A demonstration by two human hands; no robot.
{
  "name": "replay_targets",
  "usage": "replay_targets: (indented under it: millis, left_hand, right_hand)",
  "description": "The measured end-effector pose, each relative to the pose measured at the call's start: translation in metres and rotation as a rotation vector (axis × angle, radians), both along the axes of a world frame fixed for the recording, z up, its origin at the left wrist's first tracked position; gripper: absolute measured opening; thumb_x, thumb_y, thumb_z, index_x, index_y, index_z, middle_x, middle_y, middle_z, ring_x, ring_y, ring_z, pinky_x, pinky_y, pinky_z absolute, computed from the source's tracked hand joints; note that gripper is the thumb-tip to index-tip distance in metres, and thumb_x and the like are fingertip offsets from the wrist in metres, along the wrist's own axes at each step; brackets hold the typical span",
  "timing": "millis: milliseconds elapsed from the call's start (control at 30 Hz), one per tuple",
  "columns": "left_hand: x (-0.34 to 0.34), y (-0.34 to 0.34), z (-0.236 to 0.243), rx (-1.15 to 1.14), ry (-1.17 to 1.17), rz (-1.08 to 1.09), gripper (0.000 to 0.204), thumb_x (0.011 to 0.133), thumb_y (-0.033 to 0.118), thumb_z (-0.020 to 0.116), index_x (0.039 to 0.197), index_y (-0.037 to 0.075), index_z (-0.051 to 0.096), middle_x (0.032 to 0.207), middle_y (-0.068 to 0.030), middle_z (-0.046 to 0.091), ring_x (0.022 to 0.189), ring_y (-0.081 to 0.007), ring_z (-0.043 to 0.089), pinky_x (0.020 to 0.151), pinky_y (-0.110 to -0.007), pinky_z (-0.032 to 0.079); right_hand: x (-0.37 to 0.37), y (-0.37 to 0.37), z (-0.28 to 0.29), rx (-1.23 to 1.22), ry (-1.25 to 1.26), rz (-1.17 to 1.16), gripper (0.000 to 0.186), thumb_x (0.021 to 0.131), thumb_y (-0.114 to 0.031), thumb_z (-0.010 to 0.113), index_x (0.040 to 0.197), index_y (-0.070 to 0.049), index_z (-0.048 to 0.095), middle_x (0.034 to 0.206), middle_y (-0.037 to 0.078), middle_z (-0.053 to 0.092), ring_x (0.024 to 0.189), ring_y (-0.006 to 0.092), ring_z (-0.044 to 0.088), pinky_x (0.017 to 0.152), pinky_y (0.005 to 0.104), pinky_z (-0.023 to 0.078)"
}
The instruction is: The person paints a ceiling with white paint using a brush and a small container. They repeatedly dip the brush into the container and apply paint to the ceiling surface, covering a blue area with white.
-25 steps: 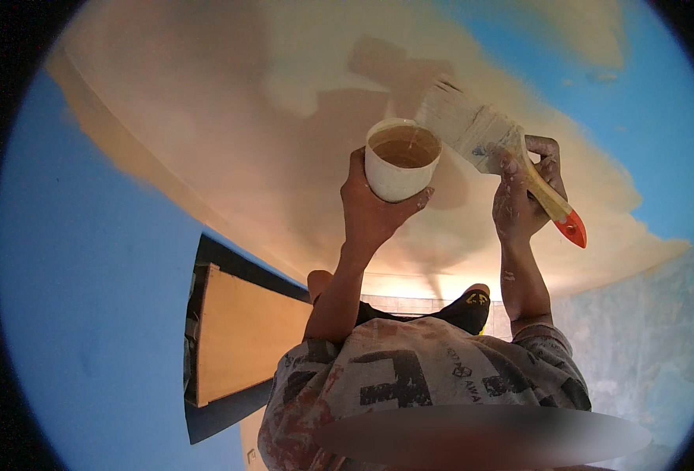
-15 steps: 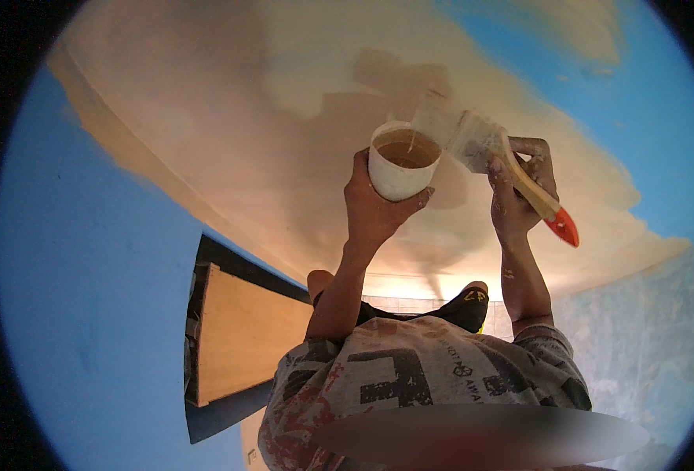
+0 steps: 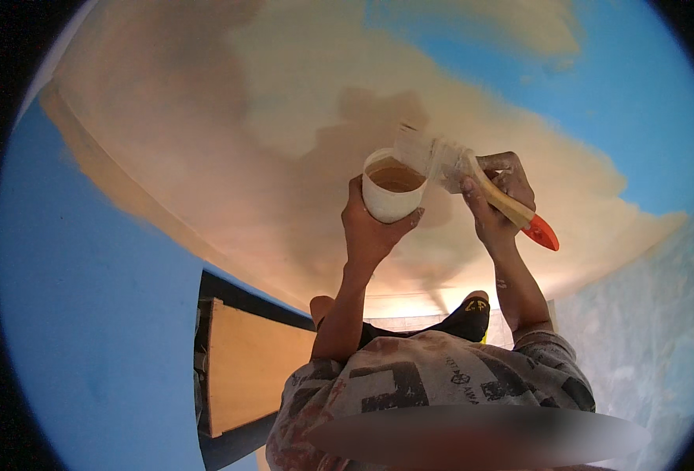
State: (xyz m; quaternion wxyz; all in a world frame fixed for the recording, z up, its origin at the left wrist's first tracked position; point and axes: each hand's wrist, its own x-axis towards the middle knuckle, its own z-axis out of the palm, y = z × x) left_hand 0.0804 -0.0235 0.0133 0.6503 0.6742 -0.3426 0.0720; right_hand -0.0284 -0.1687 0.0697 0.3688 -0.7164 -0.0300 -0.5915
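My left hand (image 3: 360, 217) is closed round a white cup (image 3: 391, 206) holding brownish liquid. My right hand (image 3: 501, 199) grips a wide paintbrush (image 3: 505, 205) by its pale wooden handle, which has a red end and angles down to the right. The brush's whitish, paint-crusted head is at the cup's upper right rim; its bristles are blurred, so I cannot tell whether they touch the cup. Both hands are in front of a broad painted surface (image 3: 284, 118) of beige with bright blue patches, where a darker shadow shows around the cup.
A blue wall (image 3: 96, 330) fills the left, with a dark-edged recess holding a pale wooden panel (image 3: 249, 365). A mottled pale blue-grey wall (image 3: 637, 330) is at the right. My legs (image 3: 463, 314) in dark shorts show beyond my paint-stained shirt.
The cup and both hands sit lower in the picture, and the brush has shifted down and left, closer over the cup. The surroundings have shifted in view too.
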Motion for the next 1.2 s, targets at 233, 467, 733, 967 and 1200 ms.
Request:
replay_targets:
  millis: [233,467,733,967,1200]
  left_hand:
    - [-0.003,0.001,-0.006,0.059,-0.04,0.018,0.079,0.058,0.023,0.09,0.121,0.0,0.048,0.111,-0.0201,0.064,0.101,-0.0289,0.065,0.085,-0.039,0.053]
    - [-0.011,-0.004,-0.007,0.062,0.002,-0.012,0.076,0.06,0.026,0.09,0.119,0.0,0.049,0.109,-0.0191,0.065,0.101,-0.0301,0.066,0.085,-0.04,0.054]
    - [-0.004,0.001,-0.018,0.044,0.037,0.006,0.072,0.061,0.029,0.089,0.116,0.002,0.05,0.106,-0.018,0.066,0.095,-0.0282,0.068,0.081,-0.039,0.056]
    - [-0.013,0.003,-0.007,0.031,0.051,0.014,0.073,0.061,0.029,0.089,0.116,0.001,0.05,0.105,-0.0181,0.066,0.095,-0.0283,0.067,0.081,-0.04,0.056]
    - [-0.026,0.008,0.013,0.076,0.064,0.084,0.075,0.06,0.029,0.09,0.117,0.001,0.05,0.105,-0.0181,0.066,0.096,-0.0288,0.067,0.081,-0.04,0.055]
  right_hand:
    - [-0.004,-0.007,-0.012,0.005,0.151,0.15,0.018,0.08,-0.01,0.075,0.078,-0.001,0.059,0.079,0.009,0.062,0.065,0.0122,0.059,0.053,0.0232,0.047]
    - [0.002,-0.046,-0.004,0.779,-0.223,0.535,0.024,0.088,-0.011,0.069,0.107,-0.001,0.058,0.1,0.005,0.063,0.079,0.0084,0.06,0.062,0.0238,0.053]
    - [0.017,-0.09,0.095,0.725,-0.402,0.643,0.035,0.097,-0.012,0.053,0.128,0.005,0.049,0.121,0.012,0.057,0.109,0.0154,0.059,0.087,0.0243,0.054]
    - [0.059,-0.085,0.164,0.605,-0.521,0.682,0.038,0.094,-0.008,0.058,0.129,0.002,0.048,0.115,0.016,0.059,0.096,0.0248,0.065,0.076,0.0386,0.062]
    - [0.073,-0.085,0.166,0.512,-0.317,0.729,0.02,0.093,-0.003,0.058,0.112,0.0,0.052,0.115,0.017,0.06,0.105,0.027,0.063,0.084,0.039,0.06]
